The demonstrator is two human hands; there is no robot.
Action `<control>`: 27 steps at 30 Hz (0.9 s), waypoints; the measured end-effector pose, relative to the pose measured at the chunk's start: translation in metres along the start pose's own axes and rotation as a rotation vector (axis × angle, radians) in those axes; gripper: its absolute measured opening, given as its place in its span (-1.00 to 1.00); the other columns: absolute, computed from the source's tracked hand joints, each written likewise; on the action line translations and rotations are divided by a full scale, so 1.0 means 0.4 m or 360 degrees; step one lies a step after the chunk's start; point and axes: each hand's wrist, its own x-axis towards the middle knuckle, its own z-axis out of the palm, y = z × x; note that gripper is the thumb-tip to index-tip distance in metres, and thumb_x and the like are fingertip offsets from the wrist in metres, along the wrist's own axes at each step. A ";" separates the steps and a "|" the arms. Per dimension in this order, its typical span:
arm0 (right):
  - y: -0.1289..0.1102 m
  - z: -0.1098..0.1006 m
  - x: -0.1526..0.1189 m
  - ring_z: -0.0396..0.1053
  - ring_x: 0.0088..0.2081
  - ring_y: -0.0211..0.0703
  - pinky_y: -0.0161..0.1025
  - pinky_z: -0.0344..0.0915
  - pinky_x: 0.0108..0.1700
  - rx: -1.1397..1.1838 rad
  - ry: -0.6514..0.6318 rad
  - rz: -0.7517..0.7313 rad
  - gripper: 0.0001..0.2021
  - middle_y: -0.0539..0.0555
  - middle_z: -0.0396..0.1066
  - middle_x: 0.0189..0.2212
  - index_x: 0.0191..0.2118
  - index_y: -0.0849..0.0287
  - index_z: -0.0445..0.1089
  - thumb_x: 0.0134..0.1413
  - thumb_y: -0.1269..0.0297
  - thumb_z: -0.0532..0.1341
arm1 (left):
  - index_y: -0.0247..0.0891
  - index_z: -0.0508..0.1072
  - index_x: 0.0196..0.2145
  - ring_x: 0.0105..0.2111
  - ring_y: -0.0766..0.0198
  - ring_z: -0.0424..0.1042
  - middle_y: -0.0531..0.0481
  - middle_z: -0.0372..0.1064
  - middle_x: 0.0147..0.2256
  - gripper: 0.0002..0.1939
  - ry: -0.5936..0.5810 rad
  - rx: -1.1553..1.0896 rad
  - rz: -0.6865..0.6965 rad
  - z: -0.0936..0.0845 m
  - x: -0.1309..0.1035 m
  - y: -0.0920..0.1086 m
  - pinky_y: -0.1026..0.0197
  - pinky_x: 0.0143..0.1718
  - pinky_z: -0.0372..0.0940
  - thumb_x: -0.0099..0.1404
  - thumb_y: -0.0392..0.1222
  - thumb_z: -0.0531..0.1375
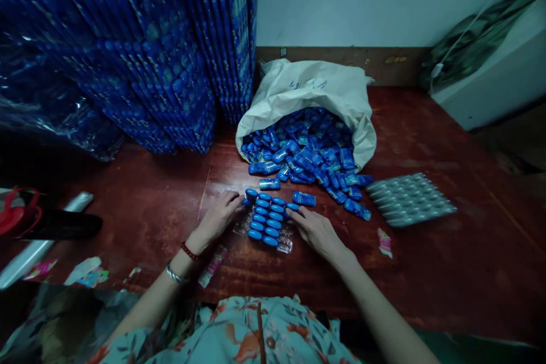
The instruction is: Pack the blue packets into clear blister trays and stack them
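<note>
In the head view, a clear plastic tray (285,247) lies on the table in front of me. Small blue oval-topped containers (258,218) stand in rows in its middle columns. At the tray's far left corner, my left hand (220,213) has its fingers closed on a blue container (251,193). Opposite it, my right hand (318,232) pinches another blue container (292,206) at the far right corner. The undersides of both pinches are hidden. Just beyond the tray, a loose blue container (304,199) lies on its side.
A white sack (309,82) spills many blue containers onto the reddish table (426,273). Stacked clear trays (412,199) sit to the right. Tall stacks of blue packs (157,68) rise at the left. Nearer are a red-handled tool (25,213), a plastic roll (46,242) and pink wrappers (212,266).
</note>
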 end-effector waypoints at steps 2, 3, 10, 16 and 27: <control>0.001 0.004 0.000 0.37 -0.30 -0.14 -0.26 0.27 -0.29 0.0043 0.0033 0.0000 -0.64 0.17 0.38 -0.22 0.11 0.08 0.27 0.22 0.33 0.01 | -0.25 0.30 -0.06 -0.16 0.21 0.32 -0.12 0.29 -0.15 -0.77 0.0010 -0.0040 -0.0002 -0.010 0.011 -0.006 0.18 -0.16 0.30 0.33 -0.20 0.08; 0.002 0.004 0.002 0.37 -0.30 -0.14 -0.26 0.27 -0.29 0.0064 0.0040 -0.0005 -0.64 0.16 0.39 -0.24 0.11 0.08 0.28 0.22 0.33 0.02 | -0.25 0.31 -0.08 -0.18 0.22 0.32 -0.11 0.29 -0.17 -0.79 -0.0013 -0.0055 0.0008 -0.010 0.015 -0.011 0.18 -0.17 0.30 0.34 -0.20 0.07; 0.006 -0.007 0.010 0.37 -0.28 -0.16 -0.28 0.28 -0.25 0.0049 -0.0016 -0.0033 -0.62 0.14 0.39 -0.24 0.11 0.07 0.28 0.18 0.39 0.03 | -0.28 0.33 -0.22 -0.26 0.24 0.24 -0.07 0.27 -0.28 -0.81 -0.0317 -0.0016 0.0151 -0.001 0.030 -0.016 0.19 -0.23 0.25 0.35 -0.37 -0.06; 0.006 -0.001 0.005 0.37 -0.27 -0.16 -0.27 0.29 -0.24 0.0006 -0.0007 -0.0019 -0.58 0.15 0.40 -0.23 0.13 0.06 0.26 0.16 0.43 0.05 | -0.27 0.33 -0.23 -0.24 0.20 0.24 -0.08 0.28 -0.23 -0.83 -0.0589 0.0206 0.0359 -0.049 0.083 0.017 0.15 -0.16 0.23 0.30 -0.43 0.00; 0.019 0.026 -0.024 0.38 -0.27 -0.20 -0.29 0.28 -0.18 0.0134 0.0299 0.0131 -0.62 0.11 0.41 -0.23 0.15 0.05 0.24 0.26 0.33 -0.03 | -0.28 0.36 -0.14 -0.21 0.17 0.30 -0.11 0.34 -0.21 -0.82 -0.0585 0.0345 0.0421 -0.048 0.084 0.010 0.13 -0.16 0.22 0.30 -0.34 0.06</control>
